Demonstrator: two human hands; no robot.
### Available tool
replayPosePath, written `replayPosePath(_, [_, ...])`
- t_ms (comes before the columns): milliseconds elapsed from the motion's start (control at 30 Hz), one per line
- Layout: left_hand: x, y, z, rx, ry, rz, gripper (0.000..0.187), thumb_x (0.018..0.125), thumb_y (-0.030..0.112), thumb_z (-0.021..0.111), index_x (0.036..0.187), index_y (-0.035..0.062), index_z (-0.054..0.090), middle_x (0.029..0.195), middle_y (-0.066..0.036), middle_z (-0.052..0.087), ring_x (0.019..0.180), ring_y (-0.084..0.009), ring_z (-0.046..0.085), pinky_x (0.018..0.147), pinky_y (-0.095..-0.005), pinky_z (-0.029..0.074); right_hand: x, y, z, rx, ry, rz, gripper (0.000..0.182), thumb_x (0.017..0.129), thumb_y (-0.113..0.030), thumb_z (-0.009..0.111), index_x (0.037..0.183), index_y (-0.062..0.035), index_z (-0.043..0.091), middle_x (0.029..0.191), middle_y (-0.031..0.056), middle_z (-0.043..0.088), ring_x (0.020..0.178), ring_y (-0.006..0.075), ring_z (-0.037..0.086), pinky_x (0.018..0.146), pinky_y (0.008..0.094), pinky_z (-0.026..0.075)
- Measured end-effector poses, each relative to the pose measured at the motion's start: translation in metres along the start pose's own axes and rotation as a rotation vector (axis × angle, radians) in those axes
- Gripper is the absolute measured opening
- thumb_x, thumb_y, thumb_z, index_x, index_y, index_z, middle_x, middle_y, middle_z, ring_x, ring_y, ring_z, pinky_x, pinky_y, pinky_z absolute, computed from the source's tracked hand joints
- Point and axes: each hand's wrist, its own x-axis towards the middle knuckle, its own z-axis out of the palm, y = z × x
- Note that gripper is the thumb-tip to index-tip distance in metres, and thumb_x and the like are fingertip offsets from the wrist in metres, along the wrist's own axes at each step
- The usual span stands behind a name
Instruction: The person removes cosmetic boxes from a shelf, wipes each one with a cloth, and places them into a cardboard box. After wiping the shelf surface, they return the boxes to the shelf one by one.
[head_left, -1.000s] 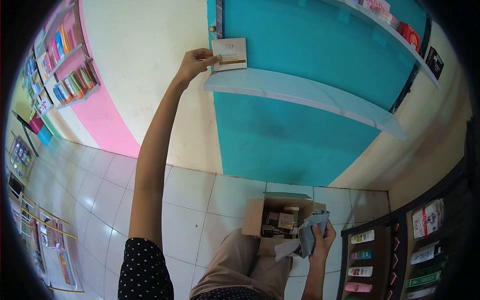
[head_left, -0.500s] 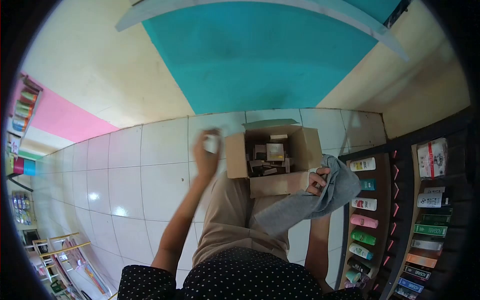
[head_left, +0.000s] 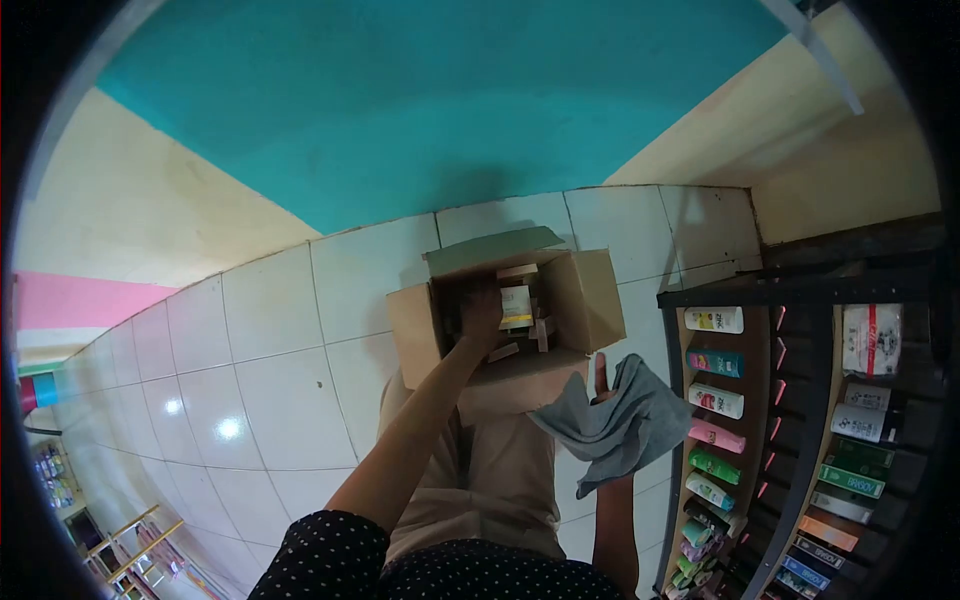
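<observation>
An open cardboard box (head_left: pixel 600 295) stands in front of my legs, its flaps spread outward. Several small cartons are inside, among them a white and yellow carton (head_left: pixel 516 306). My left hand (head_left: pixel 483 312) reaches into the left part of the box, beside that carton. Shadow hides its fingers and anything they may hold. Right of the box, a grey cloth (head_left: pixel 640 415) drapes over my right hand (head_left: pixel 602 385), which grips it. One finger sticks out above the cloth's folds; the others are covered.
On the right, a dark shelf rack (head_left: pixel 668 400) carries several bottles, such as a pink bottle (head_left: pixel 717 435), and boxed goods. A teal wall (head_left: pixel 400 120) rises beyond the white tiled floor (head_left: pixel 270 320). A yellow-railed rack (head_left: pixel 150 540) stands at lower left.
My left hand has moved from left of the box, where it held a small whitish item, down into the box. The cloth in my right hand has bunched and shifted down. The view has turned.
</observation>
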Motion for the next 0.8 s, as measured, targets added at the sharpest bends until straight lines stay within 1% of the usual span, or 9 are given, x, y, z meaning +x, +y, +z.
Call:
replayPosePath(67, [0.0, -0.001, 0.0, 0.037, 0.004, 0.014, 0.073, 0.063, 0.032, 0.066, 0.117, -0.0048, 0.034, 0.116, -0.019, 0.037, 0.11, -0.0312, 0.037, 0.091, -0.0417, 0.032, 0.004, 0.013, 0.004, -1.314, 0.181, -0.455, 0.059, 0.079, -0.029, 0.054, 0.128, -0.0087, 0.029, 0.111, 0.0068, 0.049, 0.093, 0.0222, 0.049, 0.085, 0.0322, 0.039])
replayPosePath(100, [0.0, -0.002, 0.002, -0.016, 0.039, -0.011, 0.078, 0.058, 0.026, 0.069, 0.119, -0.0024, 0.032, 0.116, -0.018, 0.036, 0.111, -0.0316, 0.035, 0.09, -0.0432, 0.033, 0.01, 0.017, 0.001, -1.313, 0.185, -0.458, 0.059, 0.079, -0.029, 0.054, 0.128, -0.0087, 0.029, 0.111, 0.0068, 0.049, 0.093, 0.0222, 0.049, 0.085, 0.0322, 0.039])
replayPosePath(200, [-0.001, -0.003, -0.002, -0.218, 0.063, -0.066, 0.082, 0.053, 0.017, 0.073, 0.12, 0.0004, 0.029, 0.115, -0.017, 0.035, 0.112, -0.0331, 0.033, 0.089, -0.045, 0.033, 0.019, 0.024, -0.021, -1.447, 0.121, -0.404, 0.058, 0.082, -0.044, 0.038, 0.128, -0.01, 0.029, 0.128, 0.0048, 0.037, 0.122, 0.0205, 0.029, 0.106, 0.0419, 0.001])
replayPosePath(433, [-0.045, 0.018, -0.101, -0.863, 0.191, -0.118, 0.068, 0.056, 0.014, 0.073, 0.108, 0.0016, 0.031, 0.109, -0.021, 0.04, 0.099, -0.0396, 0.043, 0.078, -0.0435, 0.04, 0.025, 0.053, -0.043, -1.426, 0.181, -0.385, 0.054, 0.083, -0.037, 0.043, 0.125, -0.0054, 0.032, 0.126, 0.012, 0.036, 0.113, 0.026, 0.038, 0.102, 0.0438, 0.019])
replayPosePath(500, [-0.087, 0.039, -0.14, -1.032, -0.103, -0.164, 0.067, 0.058, 0.015, 0.072, 0.109, 0.003, 0.031, 0.104, -0.022, 0.044, 0.098, -0.0391, 0.045, 0.078, -0.0434, 0.04, 0.009, 0.043, -0.053, -2.334, 0.15, -0.632, 0.053, 0.083, -0.034, 0.043, 0.124, -0.0023, 0.032, 0.126, 0.0153, 0.033, 0.112, 0.0282, 0.038, 0.095, 0.0424, 0.029])
replayPosePath(533, [-0.108, 0.052, -0.153, -1.0, -0.128, -0.15, 0.067, 0.06, 0.011, 0.069, 0.112, 0.0024, 0.028, 0.094, -0.02, 0.05, 0.091, -0.0396, 0.049, 0.075, -0.0434, 0.042, 0.01, 0.049, -0.065, -2.334, 0.15, -0.619, 0.053, 0.083, -0.034, 0.043, 0.124, -0.0023, 0.032, 0.126, 0.0153, 0.033, 0.112, 0.0282, 0.038, 0.095, 0.0424, 0.029])
replayPosePath(633, [-0.164, 0.077, -0.149, -0.935, 0.042, 0.202, 0.069, 0.063, 0.003, 0.064, 0.12, 0.0043, 0.024, 0.091, -0.02, 0.054, 0.087, -0.0393, 0.052, 0.073, -0.0435, 0.043, 0.004, 0.066, -0.103, -3.734, 0.13, -0.958, 0.05, 0.081, -0.032, 0.045, 0.117, 0.0027, 0.039, 0.127, 0.0191, 0.032, 0.118, 0.0315, 0.028, 0.096, 0.0402, 0.023])
replayPosePath(733, [-0.183, 0.083, -0.171, -1.135, 0.185, 0.224, 0.069, 0.062, 0.0, 0.062, 0.121, 0.0071, 0.025, 0.095, -0.021, 0.052, 0.084, -0.0378, 0.053, 0.072, -0.0423, 0.044, 0.005, 0.086, -0.108, -3.993, -0.4, -0.826, 0.04, 0.082, -0.022, 0.042, 0.113, 0.0047, 0.043, 0.125, 0.0241, 0.031, 0.114, 0.0417, 0.028, 0.095, 0.0449, 0.022])
replayPosePath(800, [-0.195, 0.084, -0.178, -1.154, 0.115, 0.166, 0.069, 0.062, 0.001, 0.061, 0.121, 0.0078, 0.026, 0.095, -0.021, 0.052, 0.084, -0.0371, 0.053, 0.071, -0.0415, 0.044, 0.009, 0.095, -0.102, -4.058, -0.405, -0.825, 0.039, 0.081, -0.018, 0.042, 0.112, 0.0052, 0.043, 0.124, 0.025, 0.032, 0.112, 0.0425, 0.031, 0.095, 0.0449, 0.023])
